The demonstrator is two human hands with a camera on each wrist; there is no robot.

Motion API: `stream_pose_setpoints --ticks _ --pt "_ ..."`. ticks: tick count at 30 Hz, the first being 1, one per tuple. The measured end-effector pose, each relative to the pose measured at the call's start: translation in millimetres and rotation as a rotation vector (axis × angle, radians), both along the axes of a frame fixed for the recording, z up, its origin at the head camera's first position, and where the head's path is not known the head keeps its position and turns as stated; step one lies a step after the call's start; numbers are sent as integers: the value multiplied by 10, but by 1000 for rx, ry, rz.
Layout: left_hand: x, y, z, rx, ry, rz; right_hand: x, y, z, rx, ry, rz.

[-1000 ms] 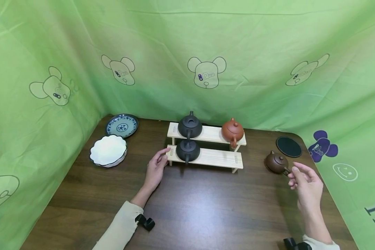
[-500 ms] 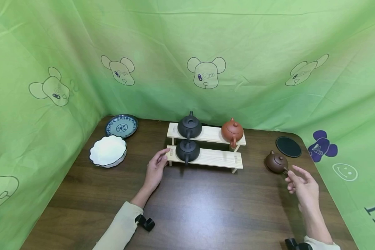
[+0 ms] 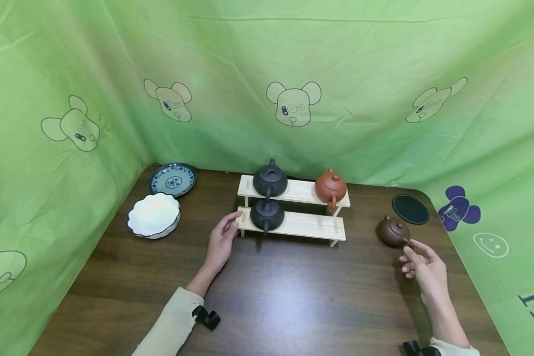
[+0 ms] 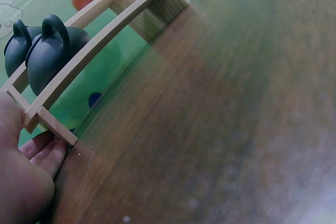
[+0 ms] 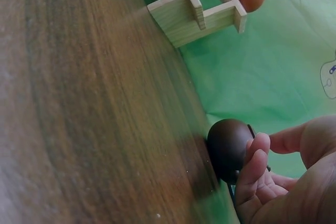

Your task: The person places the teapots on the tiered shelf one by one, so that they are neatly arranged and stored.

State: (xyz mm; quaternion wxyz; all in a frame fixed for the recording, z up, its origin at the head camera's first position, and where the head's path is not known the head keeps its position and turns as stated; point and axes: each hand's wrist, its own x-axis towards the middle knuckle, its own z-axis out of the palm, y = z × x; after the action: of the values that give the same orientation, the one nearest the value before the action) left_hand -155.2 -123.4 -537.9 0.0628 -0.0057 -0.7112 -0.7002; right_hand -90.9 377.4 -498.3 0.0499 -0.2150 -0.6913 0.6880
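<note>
A small dark brown teapot [image 3: 392, 231] stands on the table at the right, its handle towards me. My right hand [image 3: 429, 277] pinches that handle between thumb and forefinger; in the right wrist view the fingers [image 5: 255, 169] overlap the pot's rounded body. At the left end of the lower wooden display shelf [image 3: 309, 225], my left hand [image 3: 220, 242] holds the corner, forefinger on top and thumb by the front edge. A black teapot [image 3: 267, 215] sits on this shelf near that hand. Behind it, the upper shelf [image 3: 300, 189] bears another black teapot [image 3: 270, 180] and a reddish-brown one [image 3: 331, 186].
A round black coaster [image 3: 411, 209] lies just behind the brown teapot. Over at the left are a scalloped white dish [image 3: 154, 214] and a blue patterned plate [image 3: 173, 179]. A green printed cloth [image 3: 360, 143] hangs along the back and sides of the wooden table [image 3: 302, 291].
My right hand has moved a little left and closed its thumb and forefinger on the brown teapot's handle. The left hand, shelves and other teapots have stayed in place.
</note>
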Motion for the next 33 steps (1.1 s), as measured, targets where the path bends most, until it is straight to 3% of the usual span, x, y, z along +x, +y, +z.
stream_pose_setpoints --ticks 9,10,14,16,17,20,23,28,30,33 --pt "-11 -13 -67 1 35 -1 -3 -12 -23 15 -38 -29" --pt "-41 -34 -133 16 63 -13 -5 -8 -29 17 -43 -26" --pt "-44 -37 -149 15 92 -12 -4 7 -62 15 -49 1" --pt "-41 -35 -146 10 95 -10 -3 10 -80 4 -37 15" --pt "-11 -13 -71 -4 61 1 -3 10 -88 -2 -29 20" --pt "-5 -9 -38 -3 23 1 -6 9 -109 -16 -7 32" --pt "-6 -16 -53 -1 38 0 -12 6 -122 -28 4 40" --pt "-24 -45 -150 11 130 -9 -23 0 -130 -46 0 48" --pt "-23 -49 -151 12 128 -14 -23 -7 -131 -45 -5 54" --pt "-6 -30 -78 0 69 -13 -28 -17 -132 -27 -7 58"
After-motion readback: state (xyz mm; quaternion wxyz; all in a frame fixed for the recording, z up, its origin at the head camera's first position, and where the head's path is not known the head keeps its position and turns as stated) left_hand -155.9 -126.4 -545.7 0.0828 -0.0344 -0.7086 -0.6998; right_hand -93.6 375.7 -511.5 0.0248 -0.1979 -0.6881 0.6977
